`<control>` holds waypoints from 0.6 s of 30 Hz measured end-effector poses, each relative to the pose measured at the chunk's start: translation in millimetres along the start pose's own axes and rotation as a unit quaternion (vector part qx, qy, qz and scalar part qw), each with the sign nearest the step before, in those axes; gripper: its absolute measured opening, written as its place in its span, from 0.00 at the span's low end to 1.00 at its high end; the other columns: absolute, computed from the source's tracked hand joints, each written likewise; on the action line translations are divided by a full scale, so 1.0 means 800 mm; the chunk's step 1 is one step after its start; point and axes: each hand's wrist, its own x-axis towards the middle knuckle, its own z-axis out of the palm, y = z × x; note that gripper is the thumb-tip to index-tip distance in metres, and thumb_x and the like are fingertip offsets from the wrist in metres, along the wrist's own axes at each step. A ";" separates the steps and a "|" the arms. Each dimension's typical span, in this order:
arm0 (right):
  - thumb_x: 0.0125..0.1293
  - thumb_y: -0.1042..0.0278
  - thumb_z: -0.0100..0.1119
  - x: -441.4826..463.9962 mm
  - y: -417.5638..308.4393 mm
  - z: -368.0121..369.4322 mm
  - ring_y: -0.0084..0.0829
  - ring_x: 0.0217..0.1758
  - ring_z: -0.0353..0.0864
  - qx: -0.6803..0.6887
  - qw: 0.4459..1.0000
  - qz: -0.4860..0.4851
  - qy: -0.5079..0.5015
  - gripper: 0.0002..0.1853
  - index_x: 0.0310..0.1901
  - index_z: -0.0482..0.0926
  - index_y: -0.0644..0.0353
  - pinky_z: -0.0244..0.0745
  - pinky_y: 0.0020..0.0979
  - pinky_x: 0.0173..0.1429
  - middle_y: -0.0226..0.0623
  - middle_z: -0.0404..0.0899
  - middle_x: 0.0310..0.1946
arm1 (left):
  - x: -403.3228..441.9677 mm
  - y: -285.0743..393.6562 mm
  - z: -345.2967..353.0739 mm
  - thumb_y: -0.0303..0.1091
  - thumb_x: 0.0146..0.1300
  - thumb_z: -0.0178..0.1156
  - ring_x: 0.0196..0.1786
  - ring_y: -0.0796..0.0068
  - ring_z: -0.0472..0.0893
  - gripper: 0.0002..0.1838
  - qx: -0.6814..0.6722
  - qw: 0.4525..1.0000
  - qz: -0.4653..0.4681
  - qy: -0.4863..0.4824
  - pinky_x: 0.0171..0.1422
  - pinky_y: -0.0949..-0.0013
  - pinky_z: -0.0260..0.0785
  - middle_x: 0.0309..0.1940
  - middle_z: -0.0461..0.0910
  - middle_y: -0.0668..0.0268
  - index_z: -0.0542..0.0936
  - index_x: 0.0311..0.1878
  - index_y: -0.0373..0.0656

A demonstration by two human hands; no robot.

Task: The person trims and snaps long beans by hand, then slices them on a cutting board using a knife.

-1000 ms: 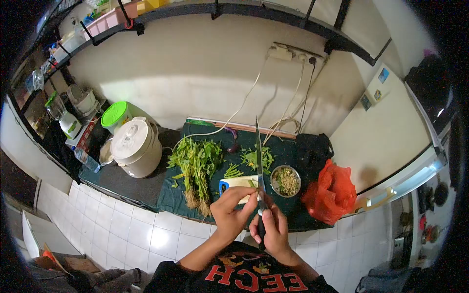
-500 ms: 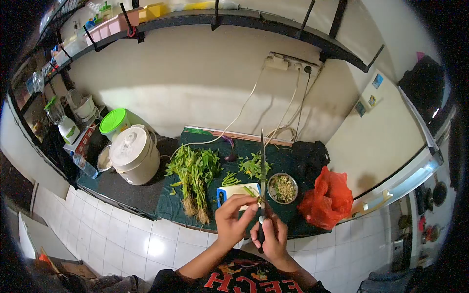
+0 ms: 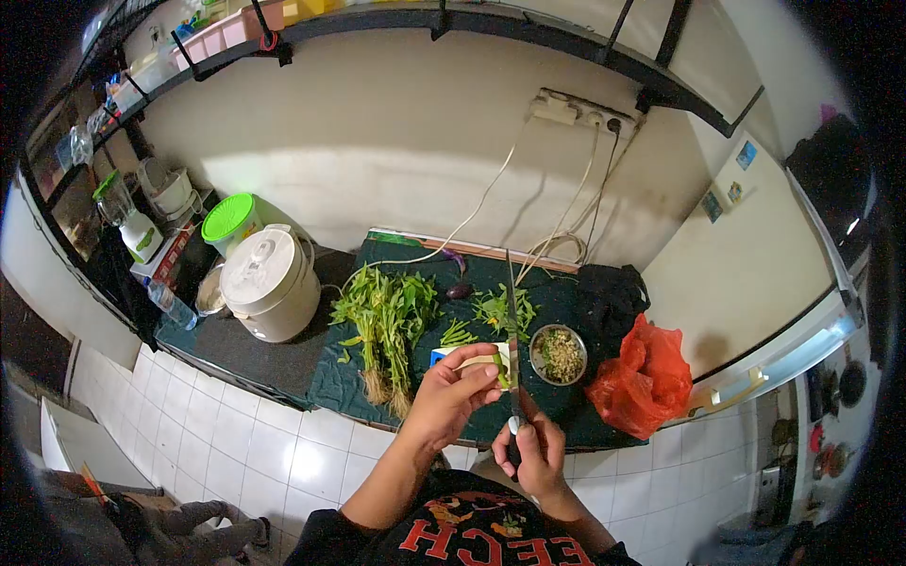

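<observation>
My left hand (image 3: 455,396) pinches a short green vegetable stalk (image 3: 500,370) between thumb and fingers. Wrapped around a black handle, my right hand (image 3: 534,453) grips a large knife (image 3: 512,316) whose blade points up and away from me, right beside the stalk. A white chopping board with a blue end (image 3: 437,357) lies below, mostly covered by my left hand. Several cut green stalks (image 3: 459,334) rest just behind it, and loose green leaves (image 3: 494,309) lie near the blade. To the right stands a metal bowl (image 3: 558,379) holding chopped pale and green bits.
Bunched leafy greens with roots (image 3: 385,316) lie on the dark green cloth, left of the board. A purple eggplant (image 3: 460,291) is at the back. A red plastic bag (image 3: 642,377) sits at right; a white rice cooker (image 3: 274,283) stands left. A shelf (image 3: 396,26) hangs overhead.
The view has shifted slightly. My left hand now covers more of the board, and the stalk in it shows more upright beside the blade. The knife stays in my right hand.
</observation>
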 end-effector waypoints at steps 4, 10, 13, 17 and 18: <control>0.75 0.43 0.43 0.003 -0.010 0.008 0.19 0.14 0.63 0.057 0.998 0.001 -0.004 0.37 0.74 0.52 0.64 0.57 0.19 0.18 0.33 0.71 0.17 | -0.001 0.002 0.000 0.25 0.64 0.63 0.43 0.77 0.82 0.19 -0.045 0.999 0.004 -0.012 0.47 0.74 0.78 0.42 0.83 0.66 0.74 0.58 0.42; 0.73 0.39 0.44 -0.001 -0.003 0.003 0.19 0.13 0.64 0.074 0.997 0.000 -0.022 0.42 0.74 0.49 0.65 0.56 0.19 0.17 0.35 0.71 0.17 | -0.005 0.002 0.008 0.22 0.63 0.63 0.42 0.78 0.81 0.19 -0.015 0.999 0.047 -0.005 0.46 0.72 0.78 0.40 0.81 0.68 0.74 0.57 0.43; 0.73 0.40 0.45 0.002 -0.008 0.002 0.19 0.13 0.64 0.058 0.998 0.002 -0.024 0.42 0.74 0.49 0.65 0.57 0.19 0.17 0.35 0.72 0.17 | -0.007 0.002 0.010 0.21 0.62 0.64 0.42 0.78 0.81 0.20 0.012 0.997 0.079 -0.006 0.46 0.71 0.78 0.40 0.81 0.68 0.74 0.56 0.43; 0.73 0.40 0.45 0.003 -0.005 0.000 0.18 0.14 0.64 0.063 0.998 -0.002 -0.017 0.41 0.74 0.49 0.65 0.57 0.19 0.18 0.35 0.73 0.17 | -0.007 0.004 0.014 0.21 0.61 0.64 0.42 0.77 0.81 0.21 0.041 0.993 0.112 -0.002 0.46 0.71 0.78 0.40 0.82 0.68 0.74 0.57 0.41; 0.73 0.40 0.45 0.004 -0.005 -0.001 0.18 0.14 0.64 0.050 0.999 -0.007 -0.019 0.41 0.74 0.49 0.66 0.57 0.19 0.18 0.35 0.73 0.18 | -0.006 0.006 0.015 0.21 0.61 0.65 0.42 0.77 0.81 0.21 0.045 0.992 0.118 -0.007 0.47 0.70 0.78 0.40 0.82 0.67 0.74 0.58 0.41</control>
